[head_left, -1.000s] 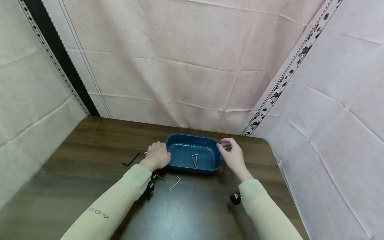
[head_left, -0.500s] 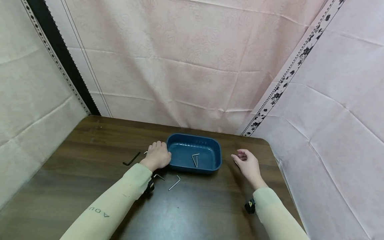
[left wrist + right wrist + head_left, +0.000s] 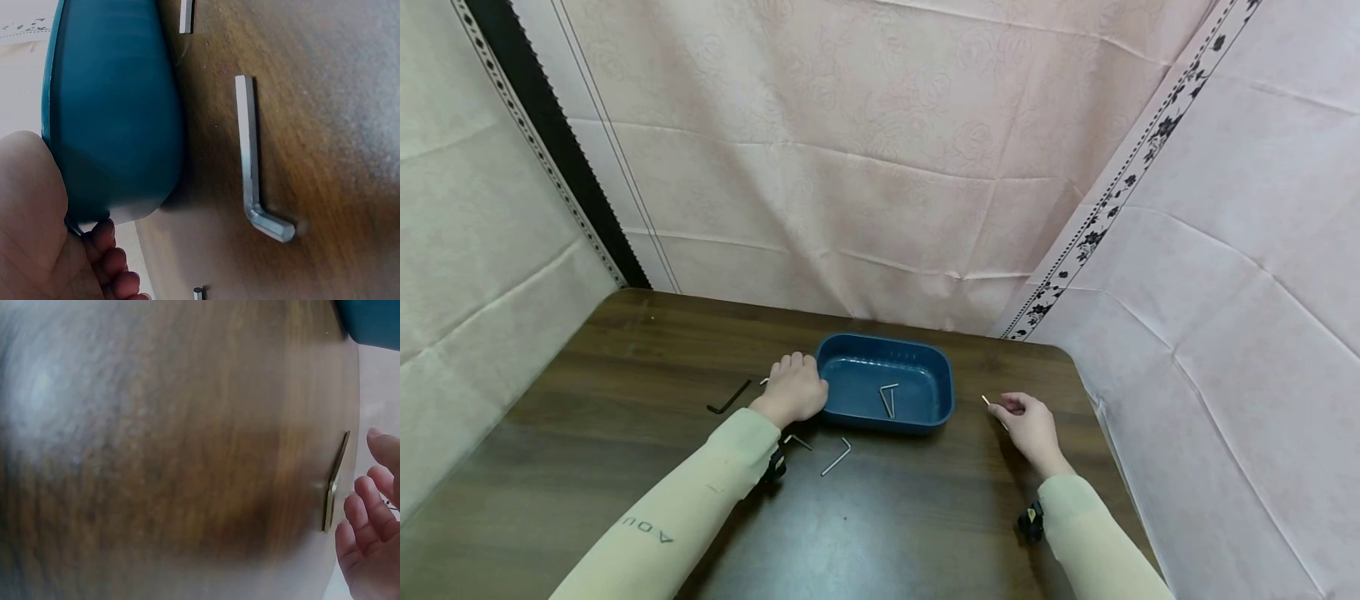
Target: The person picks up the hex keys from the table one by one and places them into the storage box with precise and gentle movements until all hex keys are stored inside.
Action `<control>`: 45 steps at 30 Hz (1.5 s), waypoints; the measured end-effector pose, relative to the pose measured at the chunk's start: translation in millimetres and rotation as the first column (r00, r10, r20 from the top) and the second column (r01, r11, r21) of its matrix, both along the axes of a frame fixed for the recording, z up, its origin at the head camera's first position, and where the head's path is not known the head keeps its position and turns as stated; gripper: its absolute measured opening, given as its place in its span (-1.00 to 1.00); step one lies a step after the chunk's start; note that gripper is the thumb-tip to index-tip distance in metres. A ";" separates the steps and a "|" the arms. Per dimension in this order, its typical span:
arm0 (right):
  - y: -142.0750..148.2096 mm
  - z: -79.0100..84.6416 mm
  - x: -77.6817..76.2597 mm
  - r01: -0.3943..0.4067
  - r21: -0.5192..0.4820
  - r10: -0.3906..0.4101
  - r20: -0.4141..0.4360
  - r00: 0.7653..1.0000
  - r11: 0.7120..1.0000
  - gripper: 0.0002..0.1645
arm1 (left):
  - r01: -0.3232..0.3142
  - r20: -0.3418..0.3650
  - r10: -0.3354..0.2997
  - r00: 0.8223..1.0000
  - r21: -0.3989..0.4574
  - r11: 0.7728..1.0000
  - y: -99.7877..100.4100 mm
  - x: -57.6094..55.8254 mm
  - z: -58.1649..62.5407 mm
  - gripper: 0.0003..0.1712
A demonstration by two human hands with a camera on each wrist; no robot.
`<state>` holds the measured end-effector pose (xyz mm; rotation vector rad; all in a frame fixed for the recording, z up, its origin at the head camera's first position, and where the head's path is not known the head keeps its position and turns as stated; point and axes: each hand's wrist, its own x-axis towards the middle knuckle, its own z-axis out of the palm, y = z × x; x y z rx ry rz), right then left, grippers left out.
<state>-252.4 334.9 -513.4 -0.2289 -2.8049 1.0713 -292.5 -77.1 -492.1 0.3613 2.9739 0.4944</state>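
Head view: the person's left hand (image 3: 793, 389) grips the left end of the blue tray (image 3: 883, 348), fingers bent around its rim, while the right hand (image 3: 1030, 427) is low over the table (image 3: 910, 517) to the tray's right. Its thumb and fingers are apart and loosely bent, with nothing seen clasped between them.

Just beside those fingers lies the brass-toned hex key (image 3: 329, 503), right of the tray and well apart from it; whether a fingertip touches it, I cannot tell. The relation that seems to matter most is this: the key lies on the tray side of the right hand, by the thumb, and its long axis runs aslant, the far end pointing toward the tray's side and the near end back under the hand. The right hand is clearly the nearer; the whole tray separates the left from it.

Farther out, two hex keys (image 3: 892, 406) rest inside the tray, a silver key (image 3: 836, 463) lies in front of it, and a black key (image 3: 728, 400) lies to its left.
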 end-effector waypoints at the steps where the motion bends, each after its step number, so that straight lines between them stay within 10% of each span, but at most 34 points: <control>1: 0.4 -0.9 0.0 -0.001 0.002 0.001 0.003 1.000 1.000 -0.51 | 0.000 0.001 0.000 1.000 -0.001 1.000 -0.2 0.0 -0.1 -0.51; 18: 3.8 -10.5 -2.7 0.005 0.063 -0.005 0.002 1.000 0.998 -0.75 | -0.006 0.005 0.006 1.000 0.000 1.000 0.5 -1.2 0.6 -0.46; 31: -14.8 4.8 2.4 -0.137 0.311 0.064 0.234 0.970 0.941 -0.79 | -0.013 0.011 0.013 1.000 0.013 1.000 0.0 0.9 -0.4 -0.46; 45: -16.6 -0.7 3.0 -0.143 0.350 0.069 0.215 0.974 0.926 -0.77 | -0.003 0.009 0.003 1.000 0.016 1.000 -1.3 1.3 -0.2 -0.48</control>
